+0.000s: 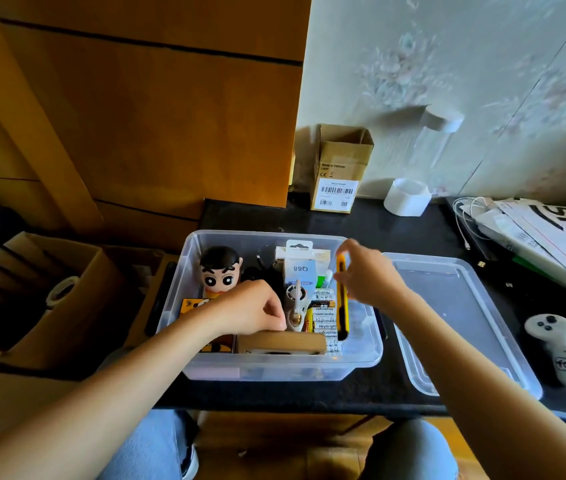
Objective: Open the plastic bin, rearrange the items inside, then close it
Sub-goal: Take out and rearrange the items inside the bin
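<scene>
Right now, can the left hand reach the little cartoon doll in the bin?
Probably yes. The left hand is already inside the open bin, just in front of the cartoon doll, and nothing lies between them. The lid is off, lying on the table beside the bin.

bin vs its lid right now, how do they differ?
The bin stands open and holds items; the lid lies off it on the black tabletop, beside the bin on the right, holding nothing. The bin is deep-walled, the lid shallow and flat. Both hands work in the bin: the left hand low among the items, the right hand pinching a yellow utility knife. Both are clear plastic.
</scene>
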`<act>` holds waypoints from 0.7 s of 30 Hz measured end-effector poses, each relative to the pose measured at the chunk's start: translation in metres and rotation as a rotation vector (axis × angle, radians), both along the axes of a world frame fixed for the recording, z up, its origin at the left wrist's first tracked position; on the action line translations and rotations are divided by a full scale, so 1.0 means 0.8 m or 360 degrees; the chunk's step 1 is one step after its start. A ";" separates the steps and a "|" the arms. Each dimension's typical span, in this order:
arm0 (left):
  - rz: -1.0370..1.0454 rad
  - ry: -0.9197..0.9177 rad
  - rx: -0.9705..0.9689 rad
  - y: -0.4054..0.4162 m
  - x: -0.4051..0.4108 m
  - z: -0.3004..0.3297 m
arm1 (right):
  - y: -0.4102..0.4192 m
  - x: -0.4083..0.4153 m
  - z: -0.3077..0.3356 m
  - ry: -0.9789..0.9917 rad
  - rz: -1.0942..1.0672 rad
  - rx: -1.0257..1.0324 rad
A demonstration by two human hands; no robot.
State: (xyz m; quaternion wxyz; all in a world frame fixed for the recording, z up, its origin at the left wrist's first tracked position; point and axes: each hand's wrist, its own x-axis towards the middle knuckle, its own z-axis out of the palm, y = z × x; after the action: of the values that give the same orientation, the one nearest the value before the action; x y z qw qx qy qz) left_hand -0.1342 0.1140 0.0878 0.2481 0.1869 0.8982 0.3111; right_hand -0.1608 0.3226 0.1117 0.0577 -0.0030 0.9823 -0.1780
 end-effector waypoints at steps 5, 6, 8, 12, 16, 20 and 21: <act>-0.0124 -0.0049 -0.0112 0.000 -0.003 0.006 | -0.020 -0.001 -0.032 -0.0230 0.0259 0.0439; -0.0150 -0.0071 -0.0123 -0.001 -0.004 0.008 | -0.023 -0.002 -0.035 -0.0266 0.0267 0.0487; -0.0215 -0.0140 -0.0120 -0.005 -0.007 0.010 | -0.030 -0.007 -0.039 -0.0356 0.0297 0.0582; -0.0375 -0.0216 -0.0181 -0.009 -0.009 0.010 | -0.039 -0.015 -0.051 -0.0447 0.0350 0.0660; -0.0434 -0.0196 -0.0169 -0.009 -0.010 0.010 | -0.042 -0.018 -0.066 -0.0481 0.0318 0.0656; -0.0472 -0.0200 -0.0117 -0.012 -0.012 0.007 | -0.044 -0.018 -0.074 -0.0423 0.0259 0.0676; -0.0467 -0.0191 -0.0106 -0.013 -0.011 0.006 | -0.043 -0.018 -0.074 -0.0414 0.0261 0.0681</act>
State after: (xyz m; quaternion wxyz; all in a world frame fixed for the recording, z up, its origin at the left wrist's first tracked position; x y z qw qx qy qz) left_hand -0.1432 0.1037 0.0927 0.3503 0.2889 0.8546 0.2521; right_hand -0.1749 0.2879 0.0522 0.1970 -0.0473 0.9784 0.0402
